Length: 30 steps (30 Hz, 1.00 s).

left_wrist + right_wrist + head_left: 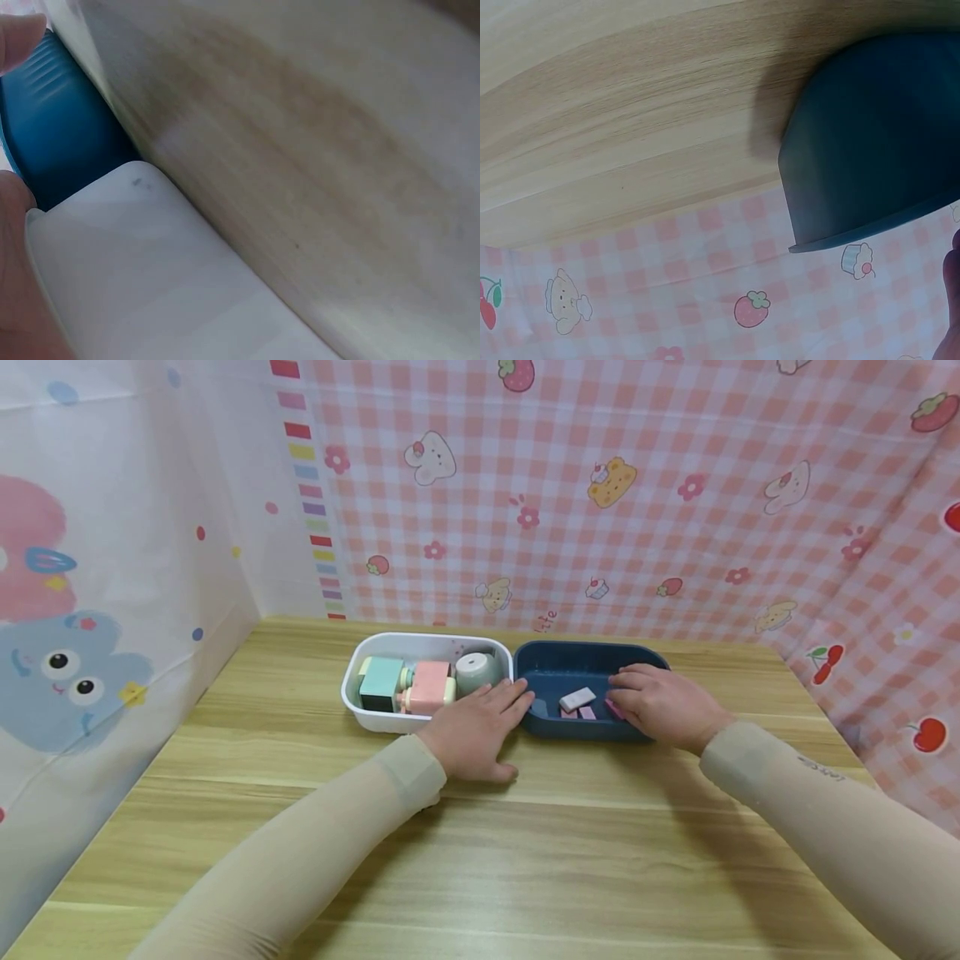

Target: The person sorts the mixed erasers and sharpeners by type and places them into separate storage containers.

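Note:
My left hand lies with fingers straight across the near rim where a white bin and a dark blue bin meet. The left wrist view shows that hand along the left edge, beside the white bin's wall. My right hand reaches over the blue bin's right end, fingers bent down inside. A magenta piece shows right at its fingertips; I cannot tell whether they pinch it. Beside it in the blue bin lie a small white block and small pink blocks.
The white bin holds a mint-green boxy item, a pink boxy item and a rounded grey-green item. Both bins stand side by side near the back of a wooden table. A pink checked cloth hangs behind.

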Tool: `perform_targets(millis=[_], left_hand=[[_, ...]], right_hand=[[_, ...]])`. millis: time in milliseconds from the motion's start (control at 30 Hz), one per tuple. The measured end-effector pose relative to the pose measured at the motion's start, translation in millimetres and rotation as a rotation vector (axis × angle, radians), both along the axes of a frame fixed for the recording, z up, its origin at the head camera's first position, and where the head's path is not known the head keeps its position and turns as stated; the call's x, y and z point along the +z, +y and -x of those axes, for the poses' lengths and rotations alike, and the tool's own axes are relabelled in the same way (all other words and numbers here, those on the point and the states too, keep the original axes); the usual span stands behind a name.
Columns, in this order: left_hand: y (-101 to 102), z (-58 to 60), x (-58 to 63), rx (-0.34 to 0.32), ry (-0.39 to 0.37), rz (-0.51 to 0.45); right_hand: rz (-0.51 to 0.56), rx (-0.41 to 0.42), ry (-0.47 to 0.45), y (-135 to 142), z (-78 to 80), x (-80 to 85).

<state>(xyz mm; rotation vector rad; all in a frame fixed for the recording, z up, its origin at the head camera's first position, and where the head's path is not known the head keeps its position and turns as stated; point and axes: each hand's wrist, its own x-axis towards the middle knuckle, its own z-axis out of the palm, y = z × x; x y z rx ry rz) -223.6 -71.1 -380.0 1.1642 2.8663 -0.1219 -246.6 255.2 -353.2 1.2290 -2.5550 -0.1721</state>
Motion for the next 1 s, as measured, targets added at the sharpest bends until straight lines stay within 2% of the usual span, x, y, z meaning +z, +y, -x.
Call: perform_targets(millis=[367, 567, 833, 1000], left_hand=[[-2.8, 3.1, -0.5, 0.008, -0.039, -0.012], [-5.8, 4.2, -2.3, 0.002, -0.037, -0.010], [-7.0, 3.2, 2.0, 0.013, -0.055, -0.029], [-8.4, 4.4, 4.6, -0.007, -0.032, -0.029]], right_hand=[[0.018, 0.010, 0.028, 3.1, -1.9, -1.2], [0.034, 0.012, 0.041, 5.1, -2.8, -2.9], [0.051, 0.022, 0.089, 8.6, -2.7, -5.3], [0.066, 0.019, 0.106, 11.4, -3.4, -6.8]])
